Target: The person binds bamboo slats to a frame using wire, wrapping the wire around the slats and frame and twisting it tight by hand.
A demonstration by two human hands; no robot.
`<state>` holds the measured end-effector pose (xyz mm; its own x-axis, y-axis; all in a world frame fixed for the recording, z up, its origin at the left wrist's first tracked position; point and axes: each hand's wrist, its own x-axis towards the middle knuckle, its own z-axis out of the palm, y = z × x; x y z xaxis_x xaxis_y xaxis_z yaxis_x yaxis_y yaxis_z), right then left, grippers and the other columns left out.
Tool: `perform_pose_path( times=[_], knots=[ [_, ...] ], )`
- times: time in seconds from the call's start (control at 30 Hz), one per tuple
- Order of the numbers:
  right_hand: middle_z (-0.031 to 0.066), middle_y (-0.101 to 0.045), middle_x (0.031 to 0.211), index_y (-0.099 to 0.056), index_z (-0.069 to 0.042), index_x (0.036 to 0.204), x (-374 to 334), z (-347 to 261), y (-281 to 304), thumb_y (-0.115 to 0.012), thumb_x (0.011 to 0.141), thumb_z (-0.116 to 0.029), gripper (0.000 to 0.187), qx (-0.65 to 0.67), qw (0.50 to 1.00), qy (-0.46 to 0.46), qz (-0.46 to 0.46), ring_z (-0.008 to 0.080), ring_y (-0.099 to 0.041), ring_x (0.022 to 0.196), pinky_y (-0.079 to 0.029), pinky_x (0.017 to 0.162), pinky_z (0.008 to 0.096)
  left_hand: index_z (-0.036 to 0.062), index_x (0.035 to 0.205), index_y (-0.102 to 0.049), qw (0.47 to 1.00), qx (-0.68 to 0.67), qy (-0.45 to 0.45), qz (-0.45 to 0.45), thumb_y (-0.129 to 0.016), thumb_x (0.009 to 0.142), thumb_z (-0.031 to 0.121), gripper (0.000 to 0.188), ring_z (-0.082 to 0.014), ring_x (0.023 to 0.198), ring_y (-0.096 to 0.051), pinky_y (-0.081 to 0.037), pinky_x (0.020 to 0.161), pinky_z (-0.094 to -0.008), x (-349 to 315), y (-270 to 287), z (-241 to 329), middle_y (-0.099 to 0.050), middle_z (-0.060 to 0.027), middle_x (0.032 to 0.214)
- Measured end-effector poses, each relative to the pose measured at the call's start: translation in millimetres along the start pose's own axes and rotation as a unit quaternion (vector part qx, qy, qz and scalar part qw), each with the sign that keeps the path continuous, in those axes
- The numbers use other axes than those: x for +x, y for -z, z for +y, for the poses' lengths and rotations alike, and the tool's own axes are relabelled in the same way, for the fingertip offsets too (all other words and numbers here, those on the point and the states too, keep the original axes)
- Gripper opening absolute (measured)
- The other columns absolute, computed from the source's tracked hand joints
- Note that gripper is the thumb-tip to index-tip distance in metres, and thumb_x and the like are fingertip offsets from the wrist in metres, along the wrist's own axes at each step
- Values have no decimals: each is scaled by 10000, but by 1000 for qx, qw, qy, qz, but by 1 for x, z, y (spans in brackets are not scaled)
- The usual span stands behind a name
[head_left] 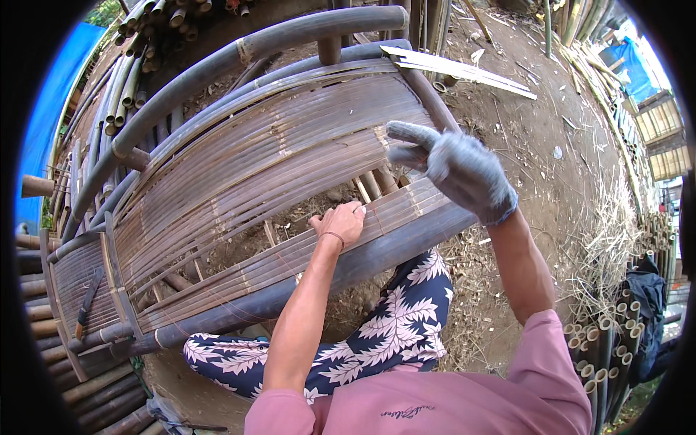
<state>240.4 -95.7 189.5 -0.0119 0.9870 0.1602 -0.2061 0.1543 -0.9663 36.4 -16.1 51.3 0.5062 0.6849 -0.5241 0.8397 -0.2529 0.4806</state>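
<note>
My bare left hand (341, 223) is on the front strip of bamboo slats (290, 255) of a long bamboo bench. Its fingers curl over the strip's far edge, beside the gap in the seat, and the thumb sticks out to the left. A thin reddish cord (378, 220) lies across the slats just right of that hand. My right hand (464, 170), in a grey glove, is raised over the bench's right end. Two of its digits point left, apart, with nothing visible between them; motion blurs the glove.
A thick dark bamboo pole (355, 262) edges the bench's front, close to my patterned trousers (406, 304). A knife-like dark tool (90, 301) lies on the left armrest. Pale split strips (464, 71) lie across the back right corner. Cut bamboo poles (602, 348) stand at right.
</note>
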Motion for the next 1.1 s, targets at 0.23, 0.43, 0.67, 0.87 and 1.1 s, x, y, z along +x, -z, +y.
perform_pose_path(
  times=[0.23,0.43,0.67,0.87,1.1],
  knots=[
    [63,-648,643,-657,-101,849,-83,52,31,-526,885,-185,160,-835,415,34,-360,265,-632,499,-515,451,391,249,1061,-710,1000,3,10,17,-465,941,395,310,-332,1076,-624,-269,1008,-548,-2,-1,4,-709,-107,1073],
    [172,-623,798,-648,-46,992,-100,79,-40,-539,866,-229,247,-520,828,-135,-162,330,-651,757,-545,692,420,244,1062,-717,998,-30,-8,54,-489,929,412,313,-321,1091,-628,-267,1011,-606,-2,-8,5,-708,-86,1101],
    [108,-591,688,-630,-55,850,-163,81,42,-564,879,-222,182,-578,794,-153,-109,233,-624,659,-495,610,357,243,1124,-696,998,-7,-28,54,-486,935,350,302,-322,1102,-615,-306,1005,-647,-6,-8,4,-687,-93,1140],
    [130,-673,931,-657,20,948,-229,51,115,-636,891,-404,429,-209,824,-334,408,248,-651,777,-541,739,385,109,1136,-662,912,-92,-354,185,-525,727,-1,445,-342,1136,-543,-432,1005,-426,-47,35,-75,-594,-149,1170],
    [218,-544,1258,-501,-16,1294,-163,48,-61,-744,769,-80,582,-688,658,8,306,375,-506,1207,-403,1029,453,132,996,-680,887,210,-381,156,-661,784,106,215,-320,1194,-503,-404,1011,-454,-113,67,-149,-568,-117,1216]
  ],
)
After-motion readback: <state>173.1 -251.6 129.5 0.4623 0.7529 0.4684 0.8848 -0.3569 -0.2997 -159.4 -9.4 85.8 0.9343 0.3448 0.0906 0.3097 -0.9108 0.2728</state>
